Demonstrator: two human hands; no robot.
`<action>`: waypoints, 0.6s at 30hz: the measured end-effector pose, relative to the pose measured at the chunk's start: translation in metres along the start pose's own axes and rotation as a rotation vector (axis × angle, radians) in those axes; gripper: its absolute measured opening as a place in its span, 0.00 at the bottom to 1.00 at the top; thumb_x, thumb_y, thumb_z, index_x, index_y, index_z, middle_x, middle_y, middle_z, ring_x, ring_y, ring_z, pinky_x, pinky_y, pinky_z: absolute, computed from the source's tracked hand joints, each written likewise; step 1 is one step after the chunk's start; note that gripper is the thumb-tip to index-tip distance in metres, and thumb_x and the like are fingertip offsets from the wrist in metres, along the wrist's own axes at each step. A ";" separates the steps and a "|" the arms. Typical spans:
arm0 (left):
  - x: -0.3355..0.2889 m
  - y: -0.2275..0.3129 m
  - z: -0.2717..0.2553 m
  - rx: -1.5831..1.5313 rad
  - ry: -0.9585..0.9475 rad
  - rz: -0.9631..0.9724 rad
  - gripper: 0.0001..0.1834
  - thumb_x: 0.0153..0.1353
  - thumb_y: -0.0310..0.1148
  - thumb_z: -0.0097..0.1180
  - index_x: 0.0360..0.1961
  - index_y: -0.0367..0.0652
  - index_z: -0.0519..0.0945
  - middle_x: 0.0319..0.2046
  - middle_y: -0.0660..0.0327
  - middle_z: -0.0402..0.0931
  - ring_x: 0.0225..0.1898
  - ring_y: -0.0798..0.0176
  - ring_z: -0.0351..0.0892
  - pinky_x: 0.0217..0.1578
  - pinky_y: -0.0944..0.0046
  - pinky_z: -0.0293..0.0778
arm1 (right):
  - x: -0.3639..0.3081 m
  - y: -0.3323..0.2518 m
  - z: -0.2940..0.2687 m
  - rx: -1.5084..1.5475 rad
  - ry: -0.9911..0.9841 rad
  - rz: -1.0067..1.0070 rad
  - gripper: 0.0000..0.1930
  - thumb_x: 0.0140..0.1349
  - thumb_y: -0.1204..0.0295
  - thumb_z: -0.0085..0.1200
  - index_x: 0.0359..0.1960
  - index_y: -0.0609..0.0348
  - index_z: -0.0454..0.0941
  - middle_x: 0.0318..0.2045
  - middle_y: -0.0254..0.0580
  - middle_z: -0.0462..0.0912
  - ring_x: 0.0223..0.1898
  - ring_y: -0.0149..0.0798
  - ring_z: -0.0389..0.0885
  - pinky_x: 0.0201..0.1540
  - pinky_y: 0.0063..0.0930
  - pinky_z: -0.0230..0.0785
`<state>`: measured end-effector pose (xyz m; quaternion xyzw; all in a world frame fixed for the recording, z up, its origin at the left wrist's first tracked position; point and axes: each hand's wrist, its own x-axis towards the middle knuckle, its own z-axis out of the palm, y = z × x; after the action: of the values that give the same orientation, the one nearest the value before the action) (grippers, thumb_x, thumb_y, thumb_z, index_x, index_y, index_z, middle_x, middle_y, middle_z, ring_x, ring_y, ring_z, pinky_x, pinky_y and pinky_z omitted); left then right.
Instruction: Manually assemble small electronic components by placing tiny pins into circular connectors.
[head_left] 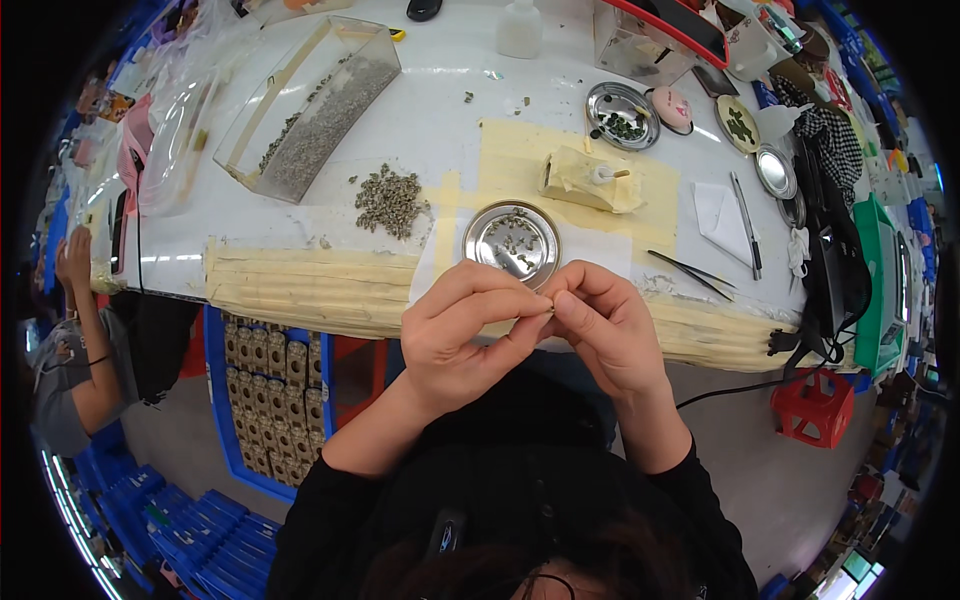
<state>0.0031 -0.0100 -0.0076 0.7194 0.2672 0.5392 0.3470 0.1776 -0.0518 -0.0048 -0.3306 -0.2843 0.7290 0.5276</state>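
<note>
Small part (551, 307), too tiny to make out, sits between the fingertips of both hands, just in front of the desk's taped front edge and near the round dish. From the left, a clear bin (372, 40) with grey bits (338, 125) stands on the desk (440, 95), and a loose heap (388, 203) of similar bits lies to its right. Next comes the left grip (462, 328), thumb and forefinger closed on the part, the other fingers curled behind. Behind the hands stands a metal dish (556, 242) with scattered small pieces (517, 232). The right grip (610, 325) meets the left, its thumb and forefinger also pinched at the part; which one bears it cannot be told. Beyond are a taped block (588, 182) and, farther off, a second dish (609, 98) of dark green pieces (622, 126); tweezers (690, 275) and a pen (747, 228) lie to the right. For fine work like this, a light pinch should serve best: one side steadies, the other turns, with the nails clear of the faces. Wrists braced on the edge would damp any shake, and working over the dish would catch a slip. Tweezers might suit if fingertips hide too much.
</note>
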 end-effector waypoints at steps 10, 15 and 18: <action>-0.002 -0.008 0.005 0.012 0.051 -0.002 0.12 0.49 0.17 0.68 0.36 0.37 0.85 0.32 0.58 0.81 0.32 0.62 0.81 0.32 0.67 0.75 | -0.002 0.007 0.006 -0.055 0.104 -0.090 0.08 0.71 0.72 0.55 0.44 0.65 0.77 0.36 0.39 0.84 0.39 0.30 0.84 0.47 0.25 0.79; 0.004 -0.001 0.003 0.271 0.032 0.164 0.14 0.46 0.18 0.69 0.36 0.37 0.84 0.31 0.58 0.80 0.30 0.58 0.80 0.29 0.65 0.74 | -0.003 0.012 0.010 -0.280 0.160 -0.314 0.05 0.68 0.78 0.57 0.42 0.65 0.78 0.36 0.39 0.84 0.38 0.29 0.84 0.46 0.25 0.78; 0.003 0.001 0.003 0.359 0.031 0.181 0.14 0.45 0.18 0.70 0.36 0.37 0.84 0.30 0.58 0.79 0.29 0.57 0.79 0.28 0.64 0.74 | -0.003 0.014 0.013 -0.720 0.235 -0.571 0.04 0.66 0.80 0.58 0.40 0.66 0.79 0.36 0.39 0.85 0.37 0.29 0.84 0.45 0.24 0.78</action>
<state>0.0071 -0.0089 -0.0056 0.7823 0.2987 0.5229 0.1589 0.1598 -0.0592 -0.0071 -0.4815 -0.5369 0.3675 0.5873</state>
